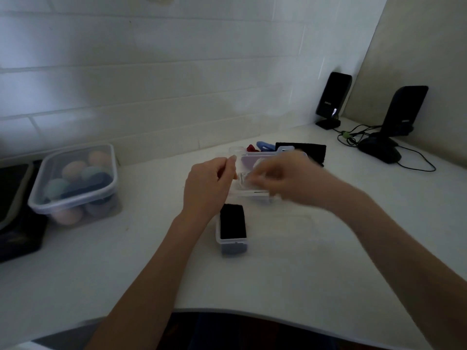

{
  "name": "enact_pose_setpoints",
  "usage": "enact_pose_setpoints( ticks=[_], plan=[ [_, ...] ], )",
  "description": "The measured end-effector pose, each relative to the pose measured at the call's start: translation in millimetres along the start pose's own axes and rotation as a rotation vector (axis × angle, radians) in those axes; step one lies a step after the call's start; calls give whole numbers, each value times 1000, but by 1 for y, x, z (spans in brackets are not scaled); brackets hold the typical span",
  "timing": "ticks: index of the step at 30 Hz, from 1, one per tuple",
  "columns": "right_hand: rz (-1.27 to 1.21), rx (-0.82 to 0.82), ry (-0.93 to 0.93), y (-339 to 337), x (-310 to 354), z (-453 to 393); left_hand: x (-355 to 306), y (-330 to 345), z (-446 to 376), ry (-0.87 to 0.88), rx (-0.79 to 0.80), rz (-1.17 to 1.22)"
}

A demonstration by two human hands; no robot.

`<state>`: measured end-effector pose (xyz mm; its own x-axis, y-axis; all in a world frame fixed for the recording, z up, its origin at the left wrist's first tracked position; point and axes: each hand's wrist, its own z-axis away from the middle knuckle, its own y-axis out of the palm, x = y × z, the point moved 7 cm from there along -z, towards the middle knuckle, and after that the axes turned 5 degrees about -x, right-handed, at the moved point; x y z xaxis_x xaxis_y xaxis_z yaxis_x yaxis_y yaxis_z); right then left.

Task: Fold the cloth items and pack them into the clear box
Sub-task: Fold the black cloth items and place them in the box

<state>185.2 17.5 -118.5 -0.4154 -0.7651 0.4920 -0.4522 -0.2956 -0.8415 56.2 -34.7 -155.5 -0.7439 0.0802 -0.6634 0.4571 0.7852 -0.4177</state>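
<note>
From the head camera, both hands work at a small clear plastic box on the white counter. The left hand is at the box's left edge, fingers curled with the tips pinching near its rim. The right hand is smeared by motion over the box, so I cannot tell whether its fingers hold anything. A pale lilac folded cloth shows inside the box.

My reading is that packing is under way: something is being settled into the box. The next move likely calls for steadying the box and then reaching for the flat black cloth behind it.

Counted: one clear box in hand; one narrow clear container holding a black cloth just in front; one black cloth loose behind; one red and one blue small item beside it, too small to identify; one lidded tub of pastel balls at left; two black speakers at the back right.
</note>
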Motion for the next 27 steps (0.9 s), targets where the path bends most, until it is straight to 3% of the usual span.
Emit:
enact_pose_setpoints(
  ticks=[2, 4, 6, 9, 12, 16, 19, 21, 25, 27],
  plan=[
    [-145, -308, 80, -43, -30, 1, -1, 1, 0, 0, 19, -3],
    [-125, -570, 163, -72, -72, 8, -2, 2, -1, 7, 25, -4],
    [-66, -666, 301, -74, -118, 13, -3, 1, -1, 15, 24, -2],
    [7, -444, 387, -33, -166, 12, -4, 0, -1, 45, 19, -7],
    [126, -186, 180, 4, -162, 6, -7, -1, -1, 82, 12, -23],
    [296, -159, 244, 5, -162, 5, -7, 0, -2, 130, 21, -74],
    [293, -203, 243, 7, -166, 5, -14, 3, -6, 195, 77, -148],
    [229, -349, 274, -4, -170, 8, -23, 7, -9, 238, 112, -146],
    [-232, -821, 382, -48, -165, 28, -48, 20, -16, 291, 171, -104],
    [-343, -1009, 372, -69, -155, 42, -57, 30, -21, 278, 208, -40]
  ],
)
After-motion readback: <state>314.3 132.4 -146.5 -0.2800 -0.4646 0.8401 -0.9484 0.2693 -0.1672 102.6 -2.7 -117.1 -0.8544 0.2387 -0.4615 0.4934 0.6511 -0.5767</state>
